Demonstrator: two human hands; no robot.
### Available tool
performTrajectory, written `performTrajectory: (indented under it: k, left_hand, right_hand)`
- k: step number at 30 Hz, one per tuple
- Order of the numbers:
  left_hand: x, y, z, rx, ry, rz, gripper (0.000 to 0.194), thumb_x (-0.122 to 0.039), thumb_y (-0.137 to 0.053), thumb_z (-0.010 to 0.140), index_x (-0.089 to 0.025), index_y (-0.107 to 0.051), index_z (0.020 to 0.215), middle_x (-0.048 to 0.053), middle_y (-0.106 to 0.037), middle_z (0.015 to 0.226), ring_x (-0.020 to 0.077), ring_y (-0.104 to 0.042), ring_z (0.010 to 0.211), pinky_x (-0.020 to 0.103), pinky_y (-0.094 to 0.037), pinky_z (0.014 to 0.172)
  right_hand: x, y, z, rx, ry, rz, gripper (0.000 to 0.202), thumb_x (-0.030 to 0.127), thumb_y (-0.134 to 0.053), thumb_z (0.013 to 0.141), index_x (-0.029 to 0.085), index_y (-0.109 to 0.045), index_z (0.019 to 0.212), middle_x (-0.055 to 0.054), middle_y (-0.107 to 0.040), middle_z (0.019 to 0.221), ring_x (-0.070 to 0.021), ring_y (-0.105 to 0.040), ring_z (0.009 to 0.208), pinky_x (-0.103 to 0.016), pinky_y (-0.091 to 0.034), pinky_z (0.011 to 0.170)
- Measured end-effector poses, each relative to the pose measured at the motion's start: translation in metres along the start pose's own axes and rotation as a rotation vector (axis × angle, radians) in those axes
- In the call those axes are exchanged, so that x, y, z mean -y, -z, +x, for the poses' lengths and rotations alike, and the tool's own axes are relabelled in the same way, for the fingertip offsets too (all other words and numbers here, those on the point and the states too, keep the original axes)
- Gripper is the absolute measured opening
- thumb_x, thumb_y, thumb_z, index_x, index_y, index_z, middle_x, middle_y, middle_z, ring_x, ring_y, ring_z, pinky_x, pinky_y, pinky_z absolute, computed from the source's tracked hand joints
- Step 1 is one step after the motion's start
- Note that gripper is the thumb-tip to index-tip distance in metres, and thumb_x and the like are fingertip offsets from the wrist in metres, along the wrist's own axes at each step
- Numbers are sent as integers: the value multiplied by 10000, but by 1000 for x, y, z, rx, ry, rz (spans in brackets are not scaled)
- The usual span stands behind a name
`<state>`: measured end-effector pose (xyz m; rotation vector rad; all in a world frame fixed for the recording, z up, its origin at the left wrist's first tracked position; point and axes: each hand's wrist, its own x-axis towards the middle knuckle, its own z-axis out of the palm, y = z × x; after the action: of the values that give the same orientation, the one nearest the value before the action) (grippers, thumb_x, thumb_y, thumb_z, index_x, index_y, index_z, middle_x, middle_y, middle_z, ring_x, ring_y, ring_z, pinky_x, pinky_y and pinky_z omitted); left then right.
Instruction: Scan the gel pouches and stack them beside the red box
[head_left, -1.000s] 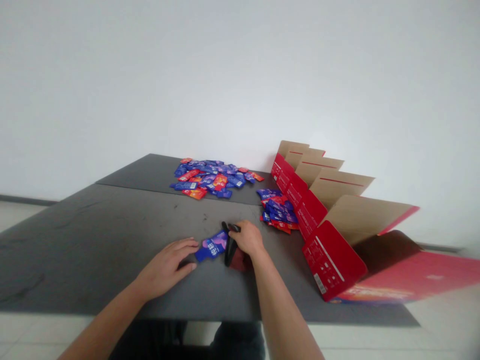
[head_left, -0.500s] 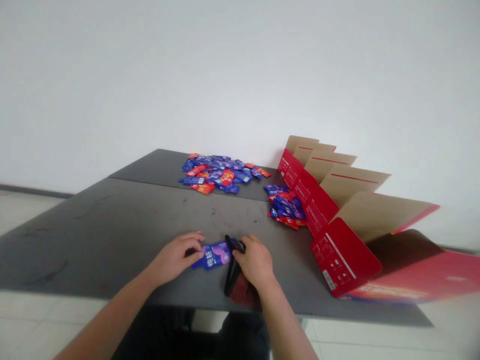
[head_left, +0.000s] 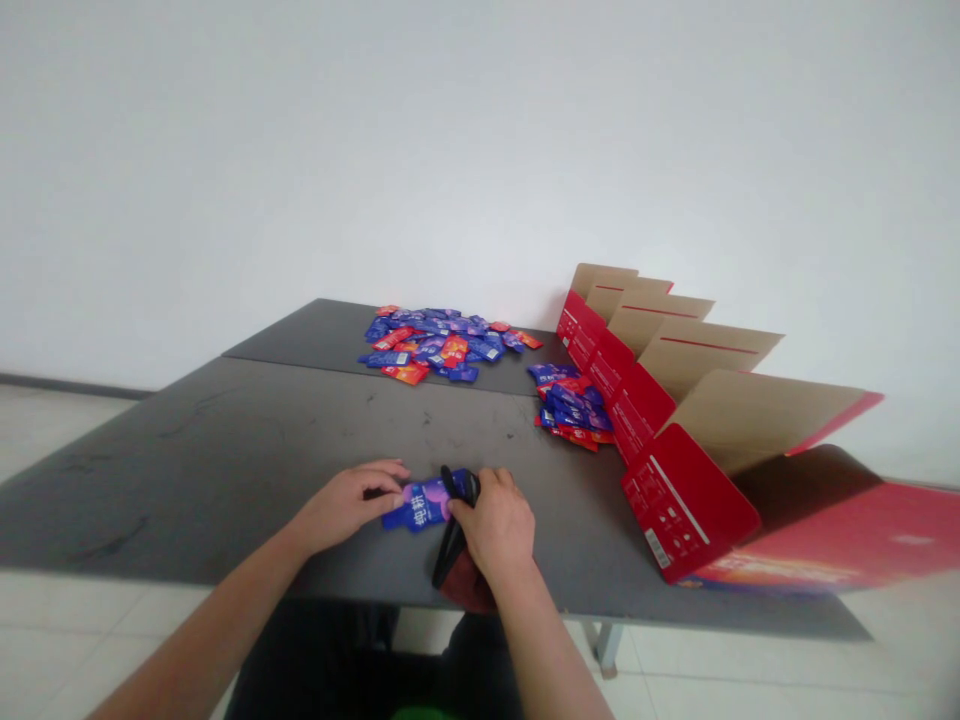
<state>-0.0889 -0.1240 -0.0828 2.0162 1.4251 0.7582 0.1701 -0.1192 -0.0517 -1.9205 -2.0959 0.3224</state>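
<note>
A blue and purple packet lies near the front edge of the dark table. My left hand pinches its left end between thumb and fingers. Closed around a black-rimmed, dark reddish item is my right hand; what this item is I cannot make out. Its black rim crosses the right end of the packet, and my right thumb rests at that spot. Part of the item is hidden under my right hand.
A wide pile of blue and red packets lies at the back. A smaller pile sits to the right, beside a row of open red cardboard boxes along the right side. Behind the table stands a white wall.
My right hand has shifted slightly left with the black-rimmed item, whose rim now covers more of the packet's right end. My left hand keeps its hold.
</note>
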Motion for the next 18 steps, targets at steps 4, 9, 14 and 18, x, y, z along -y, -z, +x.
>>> performTrajectory:
  k: [4, 9, 14, 18]
  left_hand:
    - [0, 5, 0, -2, 30, -79, 271, -479, -688, 911, -277, -834, 1015, 63, -749, 1299, 306, -638, 1294, 455, -469, 1155]
    - [-5, 7, 0, -16, 61, -138, 265, -461, -683, 899, -254, -799, 1018, 70, -735, 1309, 294, -678, 1217, 437, -508, 1088]
    - [-11, -3, -2, -59, 18, 11, 161, -381, -682, 882, -224, -674, 845, 86, -721, 1278, 290, -662, 1201, 441, -506, 1042]
    - [-11, -10, -3, -79, -22, 69, 161, -374, -664, 908, -229, -643, 842, 88, -719, 1264, 281, -645, 1221, 435, -490, 1055]
  right_hand:
    - [5, 1, -2, -12, -40, 10, 303, 442, -731, 859, 235, -656, 1069, -73, -661, 1120, -257, -686, 974, -339, -482, 803]
    - [13, 0, -4, -7, -57, 29, 301, 448, -705, 875, 227, -658, 1073, -96, -659, 1137, -260, -690, 970, -343, -485, 803]
    - [18, -2, -4, -3, 15, 20, 222, 377, -672, 886, 215, -659, 1038, -97, -657, 1134, -278, -676, 1018, -358, -490, 831]
    - [15, -3, -5, 14, 11, 36, 222, 367, -665, 890, 214, -645, 1050, -90, -651, 1123, -260, -686, 959, -352, -487, 799]
